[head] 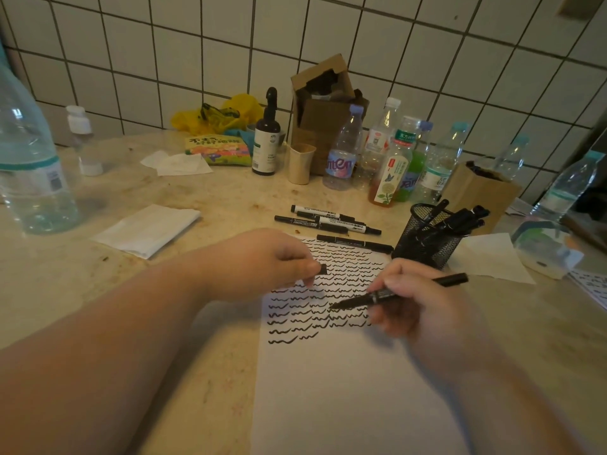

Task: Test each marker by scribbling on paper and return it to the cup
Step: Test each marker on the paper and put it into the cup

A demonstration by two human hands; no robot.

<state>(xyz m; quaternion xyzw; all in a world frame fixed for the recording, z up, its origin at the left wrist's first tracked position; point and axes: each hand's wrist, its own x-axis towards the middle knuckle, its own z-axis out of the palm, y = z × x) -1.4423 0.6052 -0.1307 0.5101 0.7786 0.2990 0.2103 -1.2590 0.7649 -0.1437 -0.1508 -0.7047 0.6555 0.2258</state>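
Note:
A white sheet of paper lies on the counter, its upper half covered with rows of black squiggles. My right hand grips an uncapped black marker with its tip on the paper among the squiggles. My left hand rests on the paper's top left and pinches the marker's black cap. A black mesh cup holding several black markers stands just beyond my right hand. Several more markers lie on the counter above the paper.
Several plastic bottles and a brown cardboard box stand at the back by the tiled wall. A dark dropper bottle and a beige cup are near them. A large water bottle stands left, beside folded tissue.

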